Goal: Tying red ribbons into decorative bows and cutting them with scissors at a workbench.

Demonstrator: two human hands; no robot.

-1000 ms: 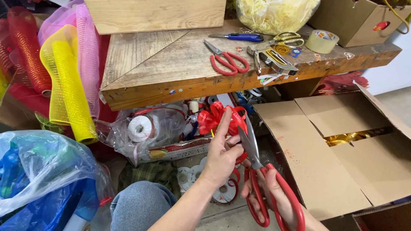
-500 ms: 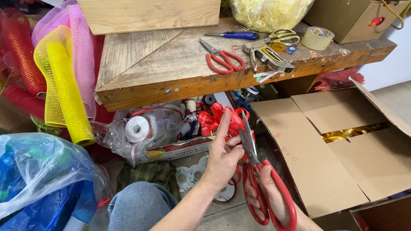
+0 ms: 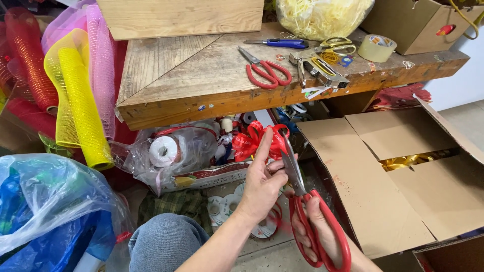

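Below the bench edge (image 3: 201, 108), left hand (image 3: 262, 184) pinching red ribbon bow (image 3: 249, 143); right hand (image 3: 320, 234) gripping red scissors (image 3: 302, 201)

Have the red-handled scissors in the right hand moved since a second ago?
No. The red-handled scissors keep their place beside the cardboard box, blades up at the red bow.
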